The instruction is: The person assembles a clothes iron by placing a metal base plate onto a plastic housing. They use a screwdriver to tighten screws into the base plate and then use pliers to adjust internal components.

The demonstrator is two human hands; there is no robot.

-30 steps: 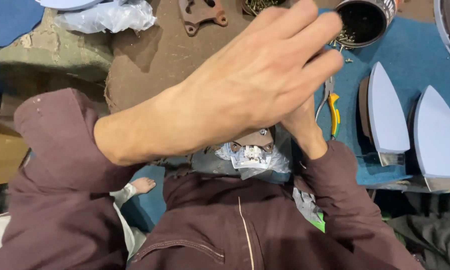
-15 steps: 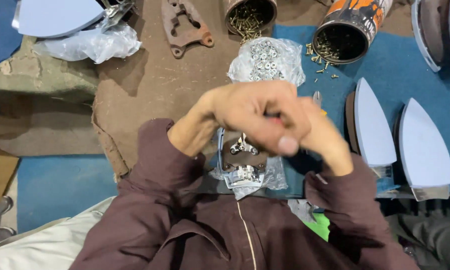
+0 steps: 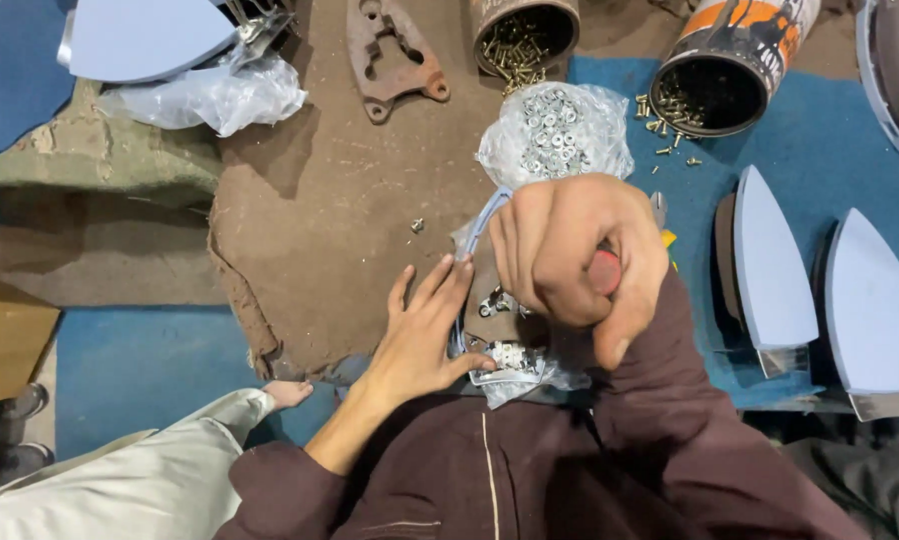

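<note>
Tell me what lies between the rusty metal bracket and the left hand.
In the head view, bare brown mat separates the rusty metal bracket from the left hand, with one small loose screw on it.

Counted: hands, tins, iron soleplates, plastic bags, one rusty plate.

Two bare hands, left and right, near centre. Two round metal tins of small screws at the far edge: a rusty one and an orange-labelled one. Three pale blue pointed iron soleplates: far left, two at right. Two clear plastic bags. One rusty brown flat metal plate.
</note>
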